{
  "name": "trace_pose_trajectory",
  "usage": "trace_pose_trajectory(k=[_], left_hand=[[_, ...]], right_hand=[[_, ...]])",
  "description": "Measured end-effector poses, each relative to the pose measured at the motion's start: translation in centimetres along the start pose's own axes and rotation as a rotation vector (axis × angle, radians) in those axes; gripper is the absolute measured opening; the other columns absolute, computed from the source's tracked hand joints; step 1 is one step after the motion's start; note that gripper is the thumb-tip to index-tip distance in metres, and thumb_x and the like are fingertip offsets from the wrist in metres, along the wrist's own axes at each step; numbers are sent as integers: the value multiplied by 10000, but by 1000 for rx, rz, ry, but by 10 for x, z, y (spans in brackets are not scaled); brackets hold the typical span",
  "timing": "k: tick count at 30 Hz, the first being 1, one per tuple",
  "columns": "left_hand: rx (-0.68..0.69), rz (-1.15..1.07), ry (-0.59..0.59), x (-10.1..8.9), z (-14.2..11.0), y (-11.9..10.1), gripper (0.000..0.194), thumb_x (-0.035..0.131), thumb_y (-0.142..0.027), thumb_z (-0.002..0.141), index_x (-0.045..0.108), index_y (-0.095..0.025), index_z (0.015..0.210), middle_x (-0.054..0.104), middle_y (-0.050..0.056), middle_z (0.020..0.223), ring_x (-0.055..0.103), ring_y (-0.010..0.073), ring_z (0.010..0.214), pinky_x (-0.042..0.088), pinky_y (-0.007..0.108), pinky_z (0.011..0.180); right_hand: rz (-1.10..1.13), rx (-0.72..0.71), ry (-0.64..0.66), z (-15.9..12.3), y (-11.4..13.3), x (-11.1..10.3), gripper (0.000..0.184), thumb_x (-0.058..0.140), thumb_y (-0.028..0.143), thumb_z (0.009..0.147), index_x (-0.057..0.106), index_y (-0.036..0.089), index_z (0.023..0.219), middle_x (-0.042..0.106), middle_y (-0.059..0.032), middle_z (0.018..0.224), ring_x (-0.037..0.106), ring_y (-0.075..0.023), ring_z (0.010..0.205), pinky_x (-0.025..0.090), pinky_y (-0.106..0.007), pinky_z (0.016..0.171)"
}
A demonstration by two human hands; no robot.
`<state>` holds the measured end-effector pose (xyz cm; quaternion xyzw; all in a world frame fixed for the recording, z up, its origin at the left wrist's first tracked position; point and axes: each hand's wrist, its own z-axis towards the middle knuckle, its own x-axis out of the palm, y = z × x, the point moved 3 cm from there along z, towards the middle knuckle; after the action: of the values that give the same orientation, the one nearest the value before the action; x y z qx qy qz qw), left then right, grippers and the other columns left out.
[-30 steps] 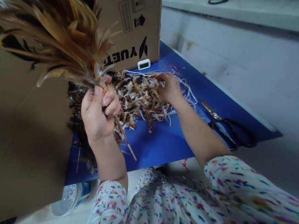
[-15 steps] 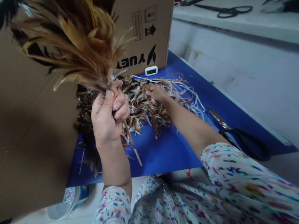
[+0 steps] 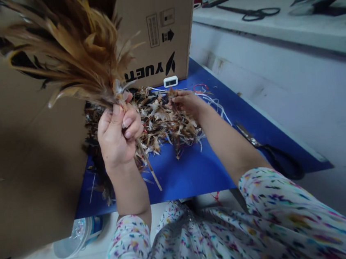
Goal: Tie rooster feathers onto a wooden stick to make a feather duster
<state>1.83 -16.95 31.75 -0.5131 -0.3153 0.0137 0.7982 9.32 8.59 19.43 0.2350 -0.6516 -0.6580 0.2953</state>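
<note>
My left hand [image 3: 119, 133] is closed round the stick of a feather duster [image 3: 91, 59], its brown, golden and black plumes fanning up and to the left. Below the fist the thin stick [image 3: 149, 167] slants down over the blue table. Over the right part of a pile of loose feathers [image 3: 156, 119], my right hand [image 3: 189, 103] is pinched on a small brown feather [image 3: 172, 93]. White plastic strings [image 3: 216, 104] lie just right of that hand. The lower part of the feather is hard to make out against the pile.
Large black-handled scissors [image 3: 267, 148] lie on the table's right side. A cardboard box [image 3: 155, 20] stands behind, with a small white digital display [image 3: 171, 81] before it. More cardboard [image 3: 22, 141] walls the left. Another pair of scissors [image 3: 250, 13] rests on the ledge. Below stands a bucket [image 3: 76, 238].
My right hand has risen slightly off the pile and now shows a small feather in its fingers. The whole view has shifted a little; my left hand keeps its grip on the duster.
</note>
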Motion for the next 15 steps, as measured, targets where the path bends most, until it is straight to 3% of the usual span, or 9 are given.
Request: trace_pose_trajectory(k=[4, 7, 10, 15], left_hand=[[1, 2, 5, 1, -1, 0, 179, 639, -392, 858, 659, -215, 881, 318, -56, 554, 228, 31, 374, 144, 215, 376], [-1, -15, 23, 2, -2, 0, 165, 635, -389, 861, 658, -227, 883, 315, -55, 549, 233, 31, 370, 144, 217, 377], [2, 1, 4, 1, -2, 0, 166, 638, -393, 855, 659, -230, 880, 319, -51, 549, 240, 37, 371, 145, 222, 379], [-8, 3, -7, -1, -1, 1, 179, 642, -414, 845, 663, -243, 893, 322, -49, 539, 262, 42, 366, 147, 233, 385]], right_hand=[[-15, -10, -44, -1, -5, -1, 157, 680, 116, 631, 623, 191, 757, 675, -8, 697, 594, -131, 591, 476, -234, 524], [31, 21, 13, -2, -10, 1, 266, 671, 59, 578, 626, 195, 802, 685, 4, 742, 620, -132, 629, 474, -216, 519], [59, 46, 70, -3, -12, 4, 221, 637, 61, 631, 627, 189, 810, 698, -19, 770, 643, -144, 642, 499, -237, 544], [75, 82, 45, -3, -15, 3, 71, 608, 159, 763, 563, 199, 725, 694, -51, 712, 653, -185, 626, 547, -333, 607]])
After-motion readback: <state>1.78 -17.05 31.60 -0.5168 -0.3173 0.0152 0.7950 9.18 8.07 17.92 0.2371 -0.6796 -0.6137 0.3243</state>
